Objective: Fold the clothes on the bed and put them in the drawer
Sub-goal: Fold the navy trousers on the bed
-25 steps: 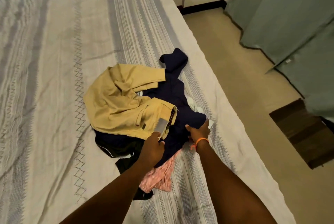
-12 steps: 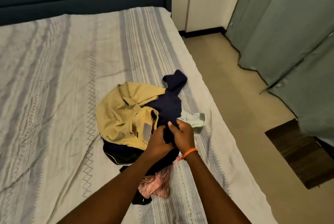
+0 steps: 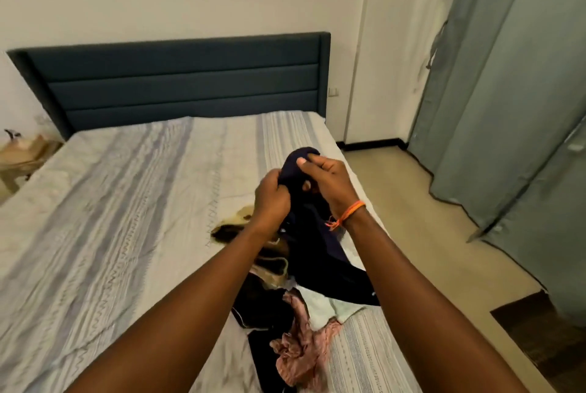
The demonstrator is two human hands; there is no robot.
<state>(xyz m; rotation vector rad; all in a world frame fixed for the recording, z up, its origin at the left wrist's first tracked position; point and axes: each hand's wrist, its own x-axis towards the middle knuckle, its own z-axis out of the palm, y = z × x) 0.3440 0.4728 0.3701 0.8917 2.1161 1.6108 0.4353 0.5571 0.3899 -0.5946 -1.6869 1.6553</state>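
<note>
a: what have the hands got?
b: both are on the navy garment (image 3: 312, 243). the left hand (image 3: 272, 194) has its fingers curled tight round a bunched fold of it. the right hand (image 3: 329, 181) pinches the top edge just beside that, thumb pressed on the cloth, fingers curled behind. the two grips are close together, nearly touching.

a: and where is the garment?
b: lifted above the bed (image 3: 126, 202). from the grips it hangs straight down between the forearms, and its lower end trails onto the pile beneath.

a: what lies under the grips?
b: below the left hand, the tan trousers (image 3: 272, 262), crumpled and partly blurred. further down, toward the person, a black piece (image 3: 260, 310), a pink striped garment (image 3: 301, 351) and a pale white cloth (image 3: 326, 305), all touching one another in one heap.

a: anything else?
b: an orange thread band (image 3: 350, 213) sits on the right wrist, just under that grip. beyond the hands stands the dark blue headboard (image 3: 184, 85), and off to the right side hang grey-green curtains (image 3: 513, 107).
</note>
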